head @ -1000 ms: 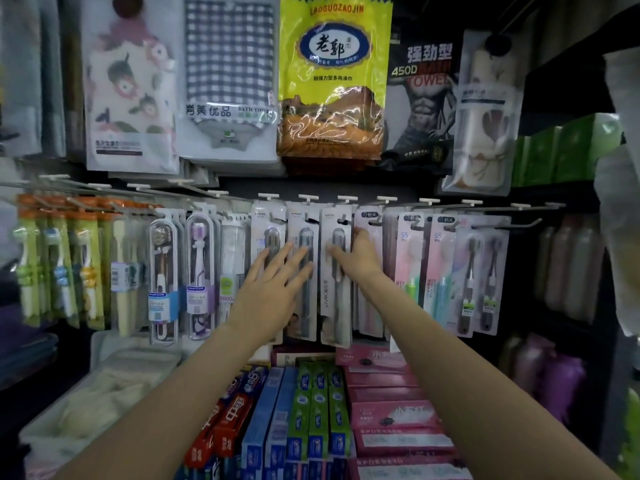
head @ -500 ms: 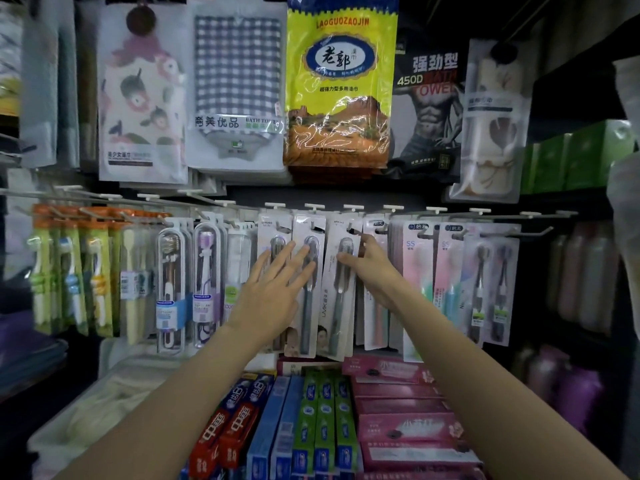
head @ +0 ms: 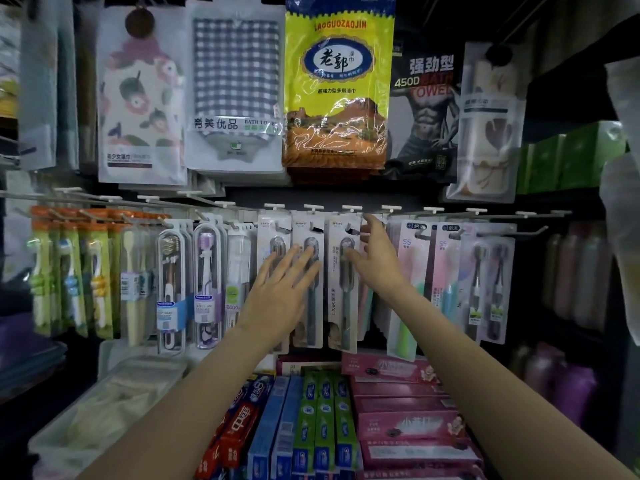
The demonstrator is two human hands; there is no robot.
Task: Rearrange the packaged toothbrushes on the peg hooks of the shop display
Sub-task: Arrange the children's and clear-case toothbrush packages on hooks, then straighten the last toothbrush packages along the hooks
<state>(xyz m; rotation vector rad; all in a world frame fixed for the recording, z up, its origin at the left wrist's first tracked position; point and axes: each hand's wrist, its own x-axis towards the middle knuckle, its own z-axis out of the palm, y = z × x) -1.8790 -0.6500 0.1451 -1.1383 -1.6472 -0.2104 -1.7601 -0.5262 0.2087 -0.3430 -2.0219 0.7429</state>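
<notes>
A row of packaged toothbrushes hangs from white-tipped peg hooks (head: 352, 208) across the middle of the display. Three white-carded grey toothbrush packs hang side by side at the centre. My left hand (head: 282, 292) lies flat with spread straight fingers on the left pack (head: 273, 233) and middle pack (head: 309, 327). My right hand (head: 375, 258) holds the right-hand grey pack (head: 341, 306) near its top, thumb on the card front and fingers behind its right edge. Pink and green packs (head: 407, 271) hang just right of that hand.
Green-carded children's brushes (head: 69, 271) and clear-cased brushes (head: 171, 289) hang to the left. Bagged bath towels (head: 337, 91) hang above. Toothpaste boxes (head: 322, 420) and pink boxes (head: 408, 424) are stacked below. A translucent bin (head: 104, 410) sits lower left, bottles (head: 575, 271) on the right.
My right hand has risen along the right grey pack toward its hook, and that pack hangs straighter than half a second ago. The left hand stays pressed on the neighbouring packs.
</notes>
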